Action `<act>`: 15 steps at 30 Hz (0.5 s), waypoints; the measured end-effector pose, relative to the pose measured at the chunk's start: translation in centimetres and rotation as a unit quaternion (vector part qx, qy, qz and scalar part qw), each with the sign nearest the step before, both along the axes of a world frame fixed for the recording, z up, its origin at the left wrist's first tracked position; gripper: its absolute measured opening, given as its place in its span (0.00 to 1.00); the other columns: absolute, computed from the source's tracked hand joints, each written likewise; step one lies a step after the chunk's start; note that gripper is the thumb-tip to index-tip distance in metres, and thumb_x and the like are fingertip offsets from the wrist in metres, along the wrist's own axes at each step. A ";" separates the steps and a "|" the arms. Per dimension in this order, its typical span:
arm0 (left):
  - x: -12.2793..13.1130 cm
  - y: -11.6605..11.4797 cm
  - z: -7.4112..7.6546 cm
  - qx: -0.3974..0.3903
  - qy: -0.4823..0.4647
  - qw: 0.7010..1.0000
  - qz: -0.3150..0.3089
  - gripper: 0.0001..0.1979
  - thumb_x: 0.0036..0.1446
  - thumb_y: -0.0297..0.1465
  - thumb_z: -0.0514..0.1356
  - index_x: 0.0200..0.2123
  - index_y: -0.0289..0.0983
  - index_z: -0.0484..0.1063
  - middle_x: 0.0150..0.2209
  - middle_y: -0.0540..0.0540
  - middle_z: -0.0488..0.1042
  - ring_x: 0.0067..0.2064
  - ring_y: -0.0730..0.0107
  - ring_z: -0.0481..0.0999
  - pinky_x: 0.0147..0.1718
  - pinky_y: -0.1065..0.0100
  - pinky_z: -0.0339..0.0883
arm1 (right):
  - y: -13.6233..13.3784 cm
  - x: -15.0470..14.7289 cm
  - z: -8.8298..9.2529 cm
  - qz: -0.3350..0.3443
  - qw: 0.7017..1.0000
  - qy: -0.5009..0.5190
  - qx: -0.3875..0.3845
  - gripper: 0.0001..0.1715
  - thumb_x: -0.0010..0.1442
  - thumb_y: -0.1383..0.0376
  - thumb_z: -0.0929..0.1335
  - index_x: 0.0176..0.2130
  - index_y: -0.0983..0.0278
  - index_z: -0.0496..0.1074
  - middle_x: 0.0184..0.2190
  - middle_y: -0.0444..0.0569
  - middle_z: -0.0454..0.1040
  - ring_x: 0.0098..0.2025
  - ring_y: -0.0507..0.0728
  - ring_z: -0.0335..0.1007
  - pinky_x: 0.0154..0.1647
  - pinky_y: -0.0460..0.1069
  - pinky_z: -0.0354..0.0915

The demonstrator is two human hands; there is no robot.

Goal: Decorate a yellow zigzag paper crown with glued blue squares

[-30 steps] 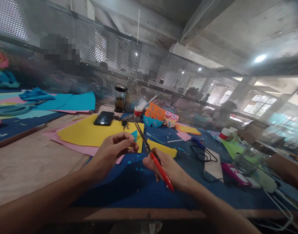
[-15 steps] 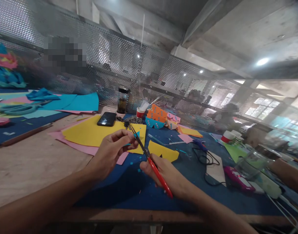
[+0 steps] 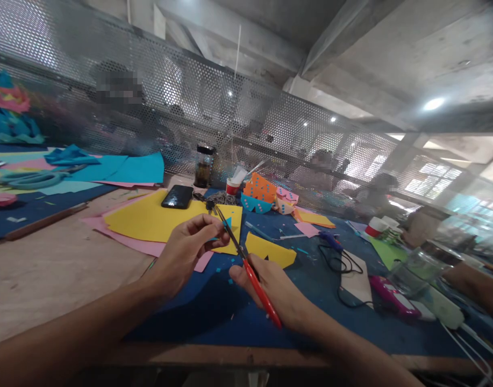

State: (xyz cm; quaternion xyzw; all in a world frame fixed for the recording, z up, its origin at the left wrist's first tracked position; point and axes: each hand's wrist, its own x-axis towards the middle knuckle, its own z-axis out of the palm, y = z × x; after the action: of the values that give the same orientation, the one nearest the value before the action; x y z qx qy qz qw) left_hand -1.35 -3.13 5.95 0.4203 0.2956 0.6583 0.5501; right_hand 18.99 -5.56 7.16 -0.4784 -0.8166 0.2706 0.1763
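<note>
My left hand [image 3: 187,250] pinches a small strip of blue paper [image 3: 227,224] between thumb and fingers, held above the table. My right hand [image 3: 270,287] grips red-handled scissors [image 3: 252,279], whose dark blades reach up to the blue strip. Small blue paper bits [image 3: 220,267] lie scattered on the dark blue sheet [image 3: 238,317] below my hands. A yellow paper sheet [image 3: 149,217] lies just behind my left hand, over a pink sheet [image 3: 121,240].
A black phone [image 3: 177,196] rests on the yellow sheet. Behind stand a dark jar [image 3: 203,166], a red-and-white cup [image 3: 231,186] and orange and blue dotted paper shapes [image 3: 259,192]. Black cable [image 3: 343,266], a pink tool [image 3: 391,295] and another person's arm [image 3: 478,287] lie right. A mesh screen [image 3: 270,123] backs the table.
The view shifted slightly. My left hand with the blue strip and the scissor blades drew closer together; the scissors tilted a little left.
</note>
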 end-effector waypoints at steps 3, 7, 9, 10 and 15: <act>0.0 0.0 0.0 -0.005 0.007 1.000 0.003 0.12 0.50 0.35 0.76 0.28 0.36 0.78 0.28 0.49 0.79 0.32 0.69 0.78 0.37 0.69 0.76 | 0.0 0.0 0.0 -0.002 1.000 -0.002 0.006 0.30 0.73 0.39 0.60 0.36 0.61 0.64 0.31 0.45 0.70 0.30 0.53 0.62 0.32 0.49 0.53; 0.1 0.1 0.0 -0.007 0.010 1.000 0.004 0.12 0.50 0.36 0.76 0.28 0.36 0.78 0.28 0.49 0.78 0.32 0.69 0.78 0.37 0.68 0.76 | 0.1 0.0 -0.1 0.004 1.000 -0.003 0.014 0.29 0.74 0.40 0.60 0.36 0.61 0.64 0.32 0.45 0.70 0.31 0.53 0.62 0.32 0.49 0.52; 0.1 0.0 0.0 -0.006 0.011 1.000 0.001 0.13 0.50 0.36 0.76 0.28 0.36 0.78 0.28 0.49 0.79 0.33 0.69 0.78 0.37 0.68 0.75 | 0.1 0.1 -0.2 0.004 1.000 -0.001 0.016 0.28 0.74 0.41 0.61 0.35 0.61 0.63 0.31 0.44 0.69 0.30 0.53 0.61 0.32 0.49 0.52; 0.1 0.0 0.0 -0.005 0.013 1.000 0.000 0.13 0.50 0.36 0.76 0.28 0.36 0.78 0.28 0.48 0.79 0.33 0.69 0.78 0.37 0.68 0.75 | 0.1 0.1 -0.2 0.003 1.000 -0.001 0.016 0.28 0.74 0.41 0.61 0.35 0.61 0.63 0.31 0.44 0.69 0.30 0.53 0.61 0.32 0.49 0.52; 0.1 -0.1 0.1 -0.010 0.014 1.000 0.002 0.13 0.49 0.36 0.76 0.28 0.36 0.78 0.28 0.48 0.79 0.33 0.68 0.79 0.37 0.68 0.76 | 0.0 -0.1 0.0 -0.007 1.000 -0.009 0.010 0.29 0.73 0.41 0.62 0.34 0.61 0.62 0.30 0.43 0.68 0.29 0.52 0.59 0.31 0.48 0.51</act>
State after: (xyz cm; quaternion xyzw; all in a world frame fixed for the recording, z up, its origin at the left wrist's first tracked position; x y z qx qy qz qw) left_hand -1.29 -3.19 6.09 0.4234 0.3109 0.6507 0.5483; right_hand 18.89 -5.53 7.19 -0.4845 -0.8177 0.2564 0.1756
